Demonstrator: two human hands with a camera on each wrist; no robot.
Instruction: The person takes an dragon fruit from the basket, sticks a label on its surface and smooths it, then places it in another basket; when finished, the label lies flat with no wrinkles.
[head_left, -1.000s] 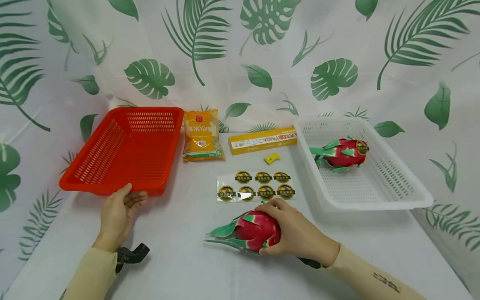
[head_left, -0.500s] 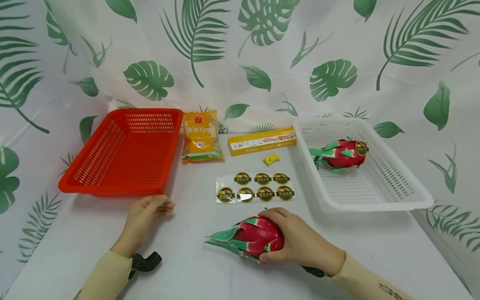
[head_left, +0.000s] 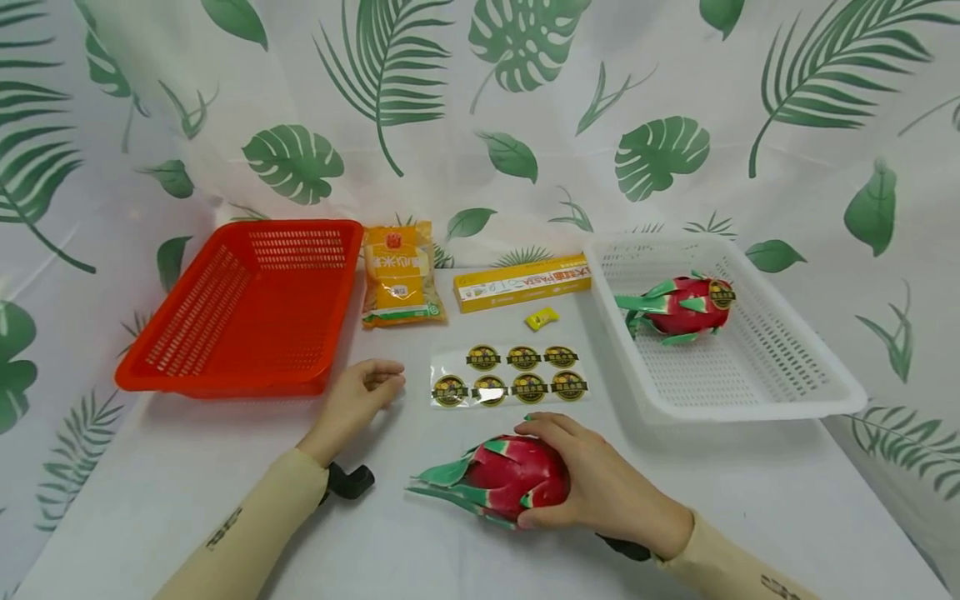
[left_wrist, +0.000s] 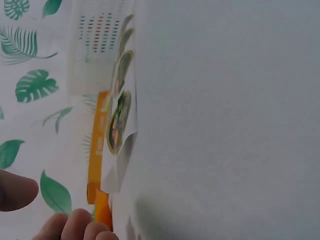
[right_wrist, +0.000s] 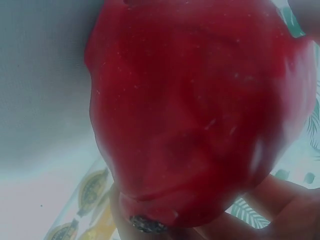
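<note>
My right hand [head_left: 600, 483] grips a red dragon fruit [head_left: 517, 475] by its round end, thumb on the near side and fingers over the far side. The fruit lies on the white table, its green leafy tips pointing left. In the right wrist view, the red skin of the dragon fruit [right_wrist: 190, 110] fills most of the picture. My left hand [head_left: 356, 408] holds nothing, its fingers loosely bent, just left of a clear sheet of round black-and-gold stickers [head_left: 510, 375]. In the left wrist view the sticker sheet [left_wrist: 120, 120] lies beyond the thumb and fingertips.
A red basket [head_left: 225, 383] stands at the left. In the white basket [head_left: 757, 408] at the right lies another dragon fruit [head_left: 682, 306] bearing a round sticker. Along the back are an orange food bag [head_left: 401, 279], a yellow pasta box [head_left: 521, 283] and a small yellow packet [head_left: 542, 318].
My left hand has left the red basket's front rim and moved right, close to the sticker sheet. The right hand stays on the dragon fruit, which has shifted slightly nearer.
</note>
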